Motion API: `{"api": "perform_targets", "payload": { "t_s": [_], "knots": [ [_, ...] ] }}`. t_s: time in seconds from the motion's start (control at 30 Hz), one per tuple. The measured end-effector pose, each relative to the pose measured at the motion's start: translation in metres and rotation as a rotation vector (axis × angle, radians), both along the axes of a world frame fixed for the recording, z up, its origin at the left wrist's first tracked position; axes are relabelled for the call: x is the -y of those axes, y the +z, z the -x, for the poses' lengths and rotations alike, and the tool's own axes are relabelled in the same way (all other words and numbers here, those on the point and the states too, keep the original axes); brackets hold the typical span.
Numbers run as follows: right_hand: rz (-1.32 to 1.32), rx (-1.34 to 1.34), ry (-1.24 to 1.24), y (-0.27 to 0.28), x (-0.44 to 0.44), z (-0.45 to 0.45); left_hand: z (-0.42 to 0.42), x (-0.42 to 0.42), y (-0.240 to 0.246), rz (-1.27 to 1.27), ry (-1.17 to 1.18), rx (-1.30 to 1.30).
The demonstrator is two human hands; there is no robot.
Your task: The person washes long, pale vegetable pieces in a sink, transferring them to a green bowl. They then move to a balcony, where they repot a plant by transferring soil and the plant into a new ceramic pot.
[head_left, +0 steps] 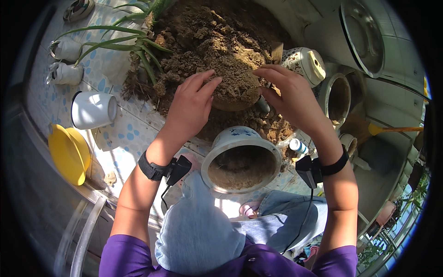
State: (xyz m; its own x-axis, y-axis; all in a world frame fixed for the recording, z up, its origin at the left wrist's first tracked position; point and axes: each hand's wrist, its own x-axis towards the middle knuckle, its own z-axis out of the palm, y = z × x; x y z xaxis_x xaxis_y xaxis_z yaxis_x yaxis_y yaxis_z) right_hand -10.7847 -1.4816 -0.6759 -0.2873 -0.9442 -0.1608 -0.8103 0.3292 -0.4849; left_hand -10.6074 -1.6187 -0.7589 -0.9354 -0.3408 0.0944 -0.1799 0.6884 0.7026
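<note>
A rounded lump of brown soil (237, 91) sits at the near side of a larger soil heap (207, 38). My left hand (193, 100) is at its left side, fingers slightly spread and nothing seen in them. On the opposite side, my right hand (287, 91) is curved with thumb and fingers apart, the tips by the lump's edge. Whether either hand presses on the soil is hard to tell. A dark tool handle (263, 105) pokes out below my right thumb. Nearer me, a white ceramic flowerpot (242, 138) with blue decoration lies tipped, its soil-stained mouth facing me.
Left are an uprooted aloe plant (142, 45), a white pot (95, 110), yellow saucers (69, 154) and white shoes (65, 74). Right are a patterned pot (304, 65), a dirty pot (337, 100), a small white bottle (298, 146), a broom (377, 129) and a large lidded bin (361, 38).
</note>
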Motion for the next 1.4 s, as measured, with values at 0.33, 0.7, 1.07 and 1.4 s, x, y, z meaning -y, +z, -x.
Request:
{"api": "perform_targets", "payload": {
  "t_s": [0.33, 0.7, 1.07, 1.4],
  "knots": [
    [-0.324, -0.139, 0.185, -0.080, 0.100, 0.030, -0.013, 0.009, -0.023, -0.052, -0.111, -0.053],
    [-0.103, -0.043, 0.043, -0.047, 0.077, 0.043, -0.016, 0.016, -0.026, -0.126, -0.049, -0.069],
    [-0.281, 0.464, 0.164, 0.045, -0.062, -0.039, -0.022, 0.006, -0.033, -0.288, 0.205, 0.082],
    [-0.270, 0.046, -0.229, -0.056, -0.084, -0.008, -0.008, -0.001, -0.019, -0.136, 0.077, 0.195]
  ]
}}
